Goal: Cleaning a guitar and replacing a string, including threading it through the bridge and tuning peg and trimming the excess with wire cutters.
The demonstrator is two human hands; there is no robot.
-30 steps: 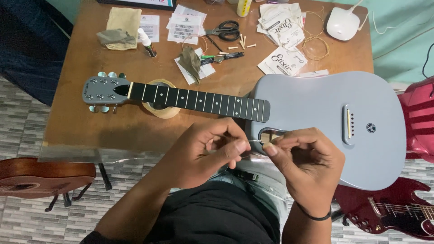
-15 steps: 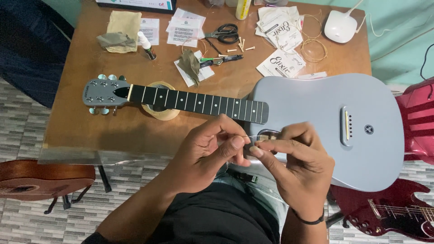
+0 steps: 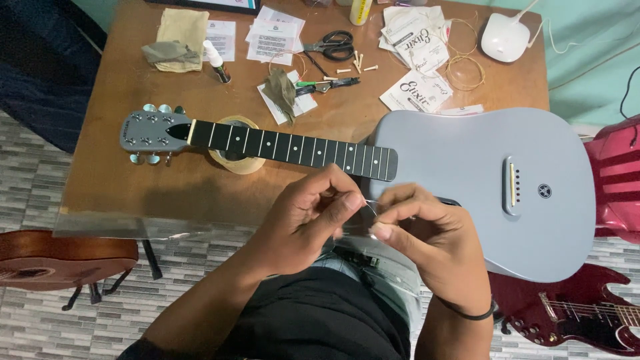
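1. The left hand [image 3: 307, 223] and right hand [image 3: 427, 240] pinched a thin wire guitar string [image 3: 371, 207] between fingertips, held above the table's near edge.
2. The stringless grey acoustic guitar [image 3: 467, 173] lay across the brown wooden table [image 3: 133, 193] just behind them.

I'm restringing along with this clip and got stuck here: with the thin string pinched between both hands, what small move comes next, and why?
Probably carry the string's end to the bridge. Both the left hand and the right hand pinch a thin guitar string just in front of the grey guitar, which lies on the table with no strings on its neck. Loose pegs wait near the scissors.
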